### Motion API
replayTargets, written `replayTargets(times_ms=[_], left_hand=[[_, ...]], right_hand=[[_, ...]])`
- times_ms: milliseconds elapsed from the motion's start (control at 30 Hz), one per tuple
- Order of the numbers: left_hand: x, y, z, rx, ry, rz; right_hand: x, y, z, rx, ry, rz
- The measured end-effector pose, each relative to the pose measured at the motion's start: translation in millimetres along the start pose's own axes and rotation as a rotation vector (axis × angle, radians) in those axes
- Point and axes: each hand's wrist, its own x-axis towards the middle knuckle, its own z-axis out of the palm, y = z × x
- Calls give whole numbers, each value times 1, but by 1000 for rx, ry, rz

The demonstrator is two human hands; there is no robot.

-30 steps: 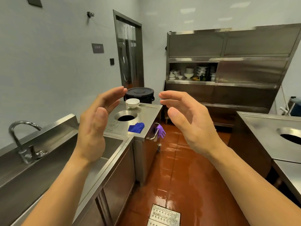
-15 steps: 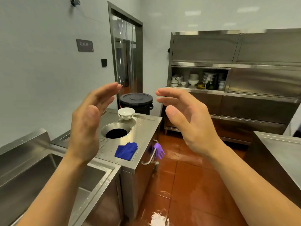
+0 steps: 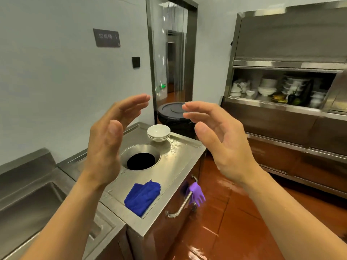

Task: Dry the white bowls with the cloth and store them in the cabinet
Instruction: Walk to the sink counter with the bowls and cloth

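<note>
A small stack of white bowls sits at the far end of a steel counter. A folded blue cloth lies near the counter's front edge. My left hand and my right hand are raised in front of me, palms facing each other, fingers spread, holding nothing. Both hover above the counter, well short of the bowls. On the right wall, a steel cabinet has an open shelf with white dishes inside.
A round hole is cut in the countertop between the bowls and the cloth. A purple glove hangs on the counter's handle. A black lidded bin stands behind the counter. A sink lies at left; the red floor is wet.
The view has come closer to the counter and turned left; bowls and cloth look larger. Both hands keep the same raised, spread pose.
</note>
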Motion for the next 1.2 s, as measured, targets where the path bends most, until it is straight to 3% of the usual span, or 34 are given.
replayTargets(times_ms=[267,733,1000,1200], left_hand=[[55,-55,20,132,152,-47],[73,-193,-44,386,405,-153],[26,-277,-57,523,520,-403],[-33,-344,-40,641,647,-709]], right_hand=[[103,90,-9,239,-197,-105],[209,247,101,452,-484,-114],[210,349,181,599,-665,-1],[176,427,241,708,-820,163]])
